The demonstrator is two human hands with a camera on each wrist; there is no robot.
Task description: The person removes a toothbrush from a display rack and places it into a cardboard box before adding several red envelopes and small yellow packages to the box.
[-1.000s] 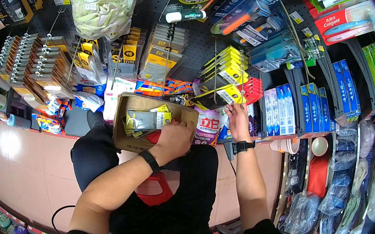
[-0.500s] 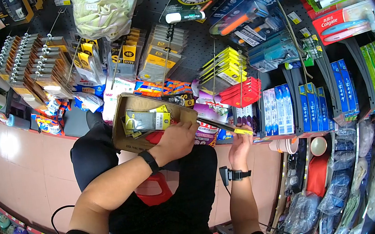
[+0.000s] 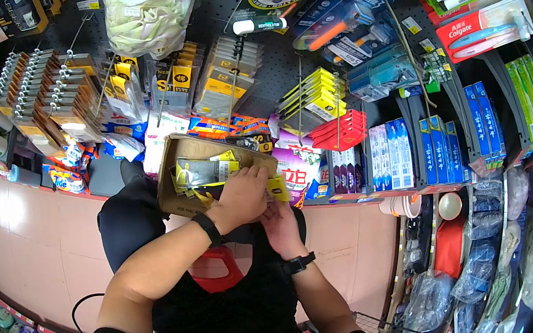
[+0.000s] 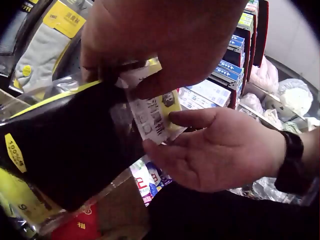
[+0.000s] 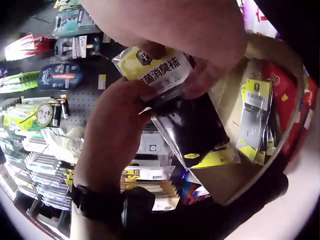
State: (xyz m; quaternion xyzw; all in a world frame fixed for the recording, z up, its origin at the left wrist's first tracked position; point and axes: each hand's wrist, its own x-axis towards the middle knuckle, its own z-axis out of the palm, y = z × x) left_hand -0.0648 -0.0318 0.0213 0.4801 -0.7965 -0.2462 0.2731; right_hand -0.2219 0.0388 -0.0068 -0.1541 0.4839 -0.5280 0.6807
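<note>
A flat pack of black socks (image 4: pixel 75 145) in clear plastic, with a white and yellow header card (image 5: pixel 165 75), is held above an open cardboard box (image 3: pixel 166 194). My left hand (image 3: pixel 242 198) pinches the pack near the card, its fingers partly hidden in the head view. Close beside it, my right hand (image 3: pixel 283 230) pinches the card's edge between thumb and fingers. Inside the box lie several sock packs with yellow cards (image 5: pixel 255 117) and a red packet (image 5: pixel 280 92).
A pegboard rack ahead carries yellow-carded packs (image 3: pixel 318 96), red packets (image 3: pixel 340 131) and grey sock packs (image 3: pixel 231 70) on metal hooks. Toothpaste boxes (image 3: pixel 391 155) stand to the right. A purple detergent bag (image 3: pixel 294 163) sits behind the box. Below, a red stool (image 3: pixel 219 270) shows between the legs.
My right hand has taken a sock pack from the hooks and brought it left and down to the box. My left hand, earlier at the box's right rim, now holds the pack too.
</note>
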